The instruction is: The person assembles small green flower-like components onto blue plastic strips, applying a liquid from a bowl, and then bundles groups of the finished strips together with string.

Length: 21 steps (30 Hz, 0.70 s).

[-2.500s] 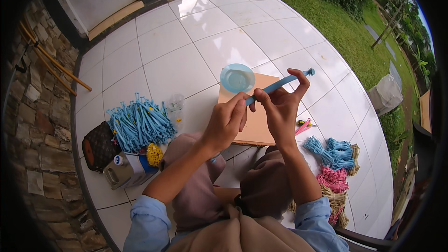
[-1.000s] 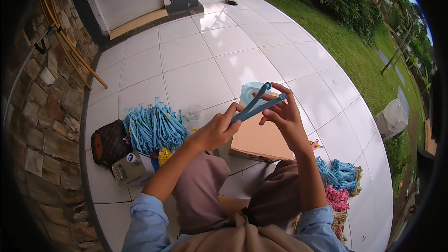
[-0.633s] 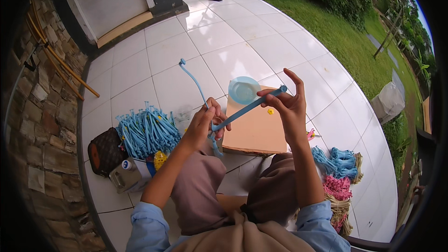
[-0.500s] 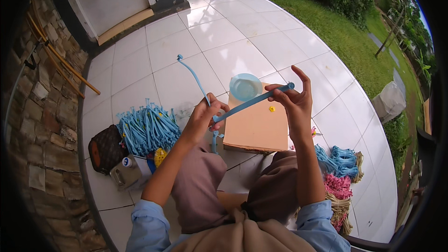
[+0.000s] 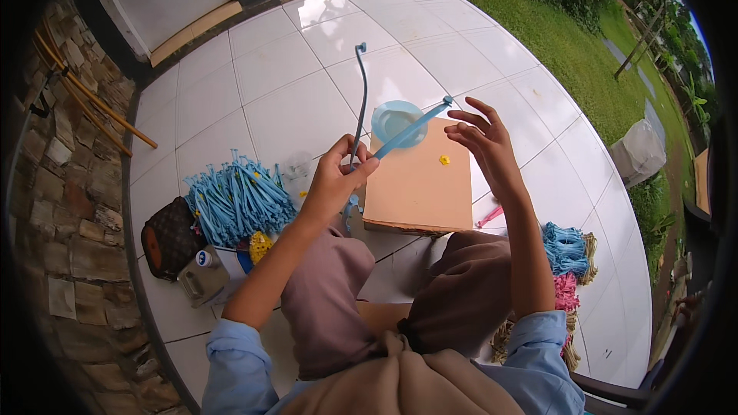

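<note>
My left hand (image 5: 337, 182) pinches light-blue flat strips with knotted ends. One blue strip (image 5: 407, 131) slants up to the right, over the cardboard box. A thinner blue strip (image 5: 363, 92) rises nearly upright from the same fingers, and a knotted end (image 5: 353, 206) hangs beneath the hand. My right hand (image 5: 490, 144) is open, fingers apart, just right of the slanting strip's tip and not touching it. Below is the cardboard box (image 5: 419, 196), with a small yellow flower-shaped piece (image 5: 444, 160) on top. A translucent blue dish (image 5: 384, 119) lies at its far left corner.
A big heap of blue strips (image 5: 238, 200) lies left, beside a brown patterned bag (image 5: 169, 238), a squarish container (image 5: 201, 280) and a yellow bunch (image 5: 260, 247). At right are blue bundles (image 5: 565, 248), pink bundles (image 5: 566, 290) and a pink strip (image 5: 490, 217) on white tiles.
My right hand has let go of the slanting strip and opened beside its end. The thinner strip has swung from leaning left to nearly upright. The whole view has shifted slightly.
</note>
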Motion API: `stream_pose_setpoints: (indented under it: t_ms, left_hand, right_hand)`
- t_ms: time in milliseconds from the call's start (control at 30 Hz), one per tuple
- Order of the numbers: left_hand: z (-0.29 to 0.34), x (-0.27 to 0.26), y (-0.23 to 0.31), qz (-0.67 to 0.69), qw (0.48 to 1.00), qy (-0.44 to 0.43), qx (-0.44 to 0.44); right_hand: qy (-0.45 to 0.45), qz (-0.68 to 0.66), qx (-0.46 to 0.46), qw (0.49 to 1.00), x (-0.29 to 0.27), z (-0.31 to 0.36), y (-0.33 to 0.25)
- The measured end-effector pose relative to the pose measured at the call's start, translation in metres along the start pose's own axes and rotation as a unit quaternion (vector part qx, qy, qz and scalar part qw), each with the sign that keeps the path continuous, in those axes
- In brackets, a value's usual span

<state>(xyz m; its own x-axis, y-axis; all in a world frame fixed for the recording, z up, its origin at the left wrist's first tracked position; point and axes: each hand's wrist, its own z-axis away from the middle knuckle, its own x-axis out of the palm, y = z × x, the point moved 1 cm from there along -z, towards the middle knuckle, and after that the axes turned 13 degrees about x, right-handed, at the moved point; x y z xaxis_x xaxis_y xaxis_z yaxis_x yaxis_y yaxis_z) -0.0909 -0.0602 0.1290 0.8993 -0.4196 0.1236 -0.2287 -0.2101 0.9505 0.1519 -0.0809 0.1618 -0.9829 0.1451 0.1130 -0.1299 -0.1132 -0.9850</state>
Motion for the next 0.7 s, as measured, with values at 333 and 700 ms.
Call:
stream_pose_setpoints:
  t_ms: [333,700]
  left_hand:
    - [-0.007,0.015,-0.016,0.034,0.996,0.019,-0.078]
    - [-0.011,0.03,-0.012,-0.016,0.994,-0.037,-0.103]
  right_hand:
    - [0.036,0.514,-0.084,0.853,-0.063,-0.073,0.14]
    - [0.031,0.52,-0.114,0.846,-0.06,-0.071,0.147]
